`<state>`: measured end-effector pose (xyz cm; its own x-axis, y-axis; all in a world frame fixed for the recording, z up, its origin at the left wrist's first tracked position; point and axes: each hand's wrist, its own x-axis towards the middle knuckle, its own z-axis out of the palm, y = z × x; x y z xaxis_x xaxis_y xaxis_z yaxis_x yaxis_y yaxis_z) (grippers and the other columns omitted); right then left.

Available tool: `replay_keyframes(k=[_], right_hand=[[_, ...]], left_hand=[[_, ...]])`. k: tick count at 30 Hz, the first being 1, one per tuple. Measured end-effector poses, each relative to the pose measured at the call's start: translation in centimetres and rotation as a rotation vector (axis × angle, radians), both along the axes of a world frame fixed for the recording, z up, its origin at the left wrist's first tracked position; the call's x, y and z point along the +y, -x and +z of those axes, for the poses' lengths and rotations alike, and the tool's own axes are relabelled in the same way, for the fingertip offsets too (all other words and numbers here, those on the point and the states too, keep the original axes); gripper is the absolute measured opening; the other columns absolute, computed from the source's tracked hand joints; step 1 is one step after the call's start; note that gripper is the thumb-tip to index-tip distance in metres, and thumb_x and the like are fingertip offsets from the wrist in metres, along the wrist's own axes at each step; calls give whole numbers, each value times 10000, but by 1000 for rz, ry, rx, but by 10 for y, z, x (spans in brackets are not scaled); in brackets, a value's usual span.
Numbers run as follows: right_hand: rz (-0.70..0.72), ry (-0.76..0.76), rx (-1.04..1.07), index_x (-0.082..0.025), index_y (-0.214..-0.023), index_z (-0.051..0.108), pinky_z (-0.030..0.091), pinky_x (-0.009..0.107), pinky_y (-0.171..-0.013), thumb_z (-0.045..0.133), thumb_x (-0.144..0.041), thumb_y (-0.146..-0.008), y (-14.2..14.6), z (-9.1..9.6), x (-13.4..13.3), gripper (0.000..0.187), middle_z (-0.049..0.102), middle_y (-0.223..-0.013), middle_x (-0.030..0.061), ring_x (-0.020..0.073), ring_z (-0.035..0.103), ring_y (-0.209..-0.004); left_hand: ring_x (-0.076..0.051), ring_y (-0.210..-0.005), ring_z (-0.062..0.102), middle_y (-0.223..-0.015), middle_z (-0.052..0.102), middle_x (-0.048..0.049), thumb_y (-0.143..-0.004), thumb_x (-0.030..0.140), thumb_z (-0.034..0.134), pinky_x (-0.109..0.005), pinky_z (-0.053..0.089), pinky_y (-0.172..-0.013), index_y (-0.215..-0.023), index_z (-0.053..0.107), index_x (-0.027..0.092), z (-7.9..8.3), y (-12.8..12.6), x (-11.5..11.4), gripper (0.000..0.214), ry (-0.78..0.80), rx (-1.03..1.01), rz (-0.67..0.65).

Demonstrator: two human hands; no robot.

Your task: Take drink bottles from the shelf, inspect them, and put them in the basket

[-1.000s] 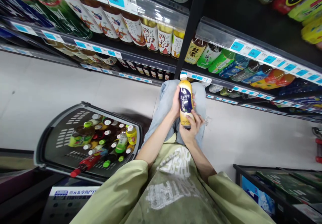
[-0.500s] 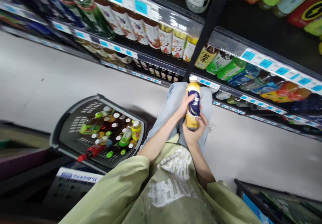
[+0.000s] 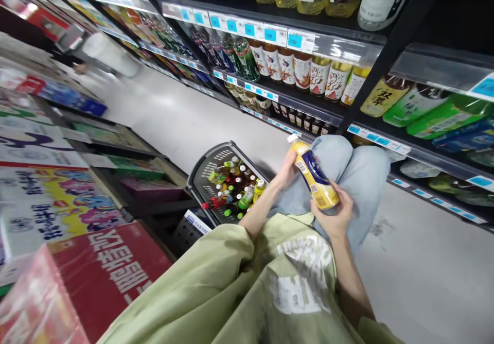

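Note:
A yellow drink bottle (image 3: 313, 171) with a dark blue label and white cap lies tilted over my knees, its cap toward the upper left. My left hand (image 3: 287, 168) grips it near the cap end. Around its base, my right hand (image 3: 336, 212) is closed with the thumb underneath. A barcode and a square code show on the side facing me. To my left on the floor stands a grey shopping basket (image 3: 195, 175) holding many bottles, among them a red-capped bottle (image 3: 216, 202) and a yellow-labelled bottle (image 3: 259, 190).
Drink shelves (image 3: 293, 89) with price tags run across the front, carrying rows of juice bottles (image 3: 303, 70) and green tea bottles (image 3: 405, 102). At left stand a red carton (image 3: 111, 267) and colourful boxes (image 3: 77, 205). A white bin (image 3: 110, 53) and part of another person (image 3: 79, 68) appear farther down the aisle.
My view has swung left, bringing the aisle and cartons in. The bottle has gone from upright to tilted left and been turned, so its barcode side shows. Both hands still hold it.

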<state>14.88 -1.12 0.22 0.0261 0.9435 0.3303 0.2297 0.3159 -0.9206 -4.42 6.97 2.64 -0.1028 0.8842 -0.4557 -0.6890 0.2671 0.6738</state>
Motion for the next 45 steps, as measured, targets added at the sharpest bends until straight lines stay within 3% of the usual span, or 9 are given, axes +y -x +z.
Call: replay_keyframes(k=[7,12,18,24,27,30,36,38,45], right_hand=[[277,72,-23,-197,-1572,448,734,467,-956,861,-354,-897,-4,9,-6,806,805,-1326,205,329,834,-1168],[428,85,-74,-214,-1577,478,741,447,-934,811,-346,-915,-6,12,-6,753,822,-1312,165,319,846,-1132],[505,104,-162,-236,-1502,586,729,458,-949,801,-362,-939,-7,10,-7,616,826,-1321,141,318,850,-1106],[544,167,-130,-242,-1359,690,683,332,-689,810,-393,-990,-5,18,2,416,842,-1181,95,195,788,-760],[483,226,-110,-237,-1222,744,653,305,-659,683,-339,-1071,-3,18,5,192,836,-1014,62,174,755,-713],[435,257,-96,-235,-1134,758,649,295,-646,638,-324,-1086,-1,17,6,156,829,-966,59,173,747,-707],[436,263,-78,-240,-1123,765,649,281,-651,643,-306,-1079,0,16,7,146,810,-944,49,166,734,-703],[437,271,-76,-240,-1112,768,649,282,-647,640,-301,-1074,0,17,7,147,810,-945,49,166,731,-698],[416,262,-97,-235,-1082,772,645,278,-641,640,-274,-1070,1,19,9,138,812,-941,48,164,727,-701]], left_hand=[[-137,-669,686,-809,752,-11,-805,541,927,-224,493,-561,-967,710,179,10,60,-73,452,287,199,217],[-101,-515,567,-686,613,54,-677,637,987,-205,395,-419,-881,597,216,25,81,-106,609,336,347,103],[-81,-381,432,-574,526,76,-753,628,924,-210,284,-349,-803,545,233,50,92,-119,550,327,582,49],[-90,-495,435,-602,495,55,-724,504,836,-226,354,-479,-714,497,226,77,112,-114,438,290,869,234],[-113,-572,444,-654,491,35,-722,486,765,-250,387,-549,-712,469,226,88,133,-113,394,310,1045,302],[-134,-623,442,-694,476,23,-772,489,697,-263,378,-576,-741,447,232,95,158,-118,359,389,1292,284],[-171,-733,510,-732,513,18,-867,454,650,-276,439,-650,-802,501,234,76,209,-123,274,689,1659,259],[-185,-768,528,-747,530,14,-884,433,617,-283,464,-677,-816,501,239,66,225,-122,236,793,1688,295],[-200,-801,557,-761,573,5,-847,443,628,-303,495,-748,-797,521,244,45,262,-133,232,865,1706,315]])
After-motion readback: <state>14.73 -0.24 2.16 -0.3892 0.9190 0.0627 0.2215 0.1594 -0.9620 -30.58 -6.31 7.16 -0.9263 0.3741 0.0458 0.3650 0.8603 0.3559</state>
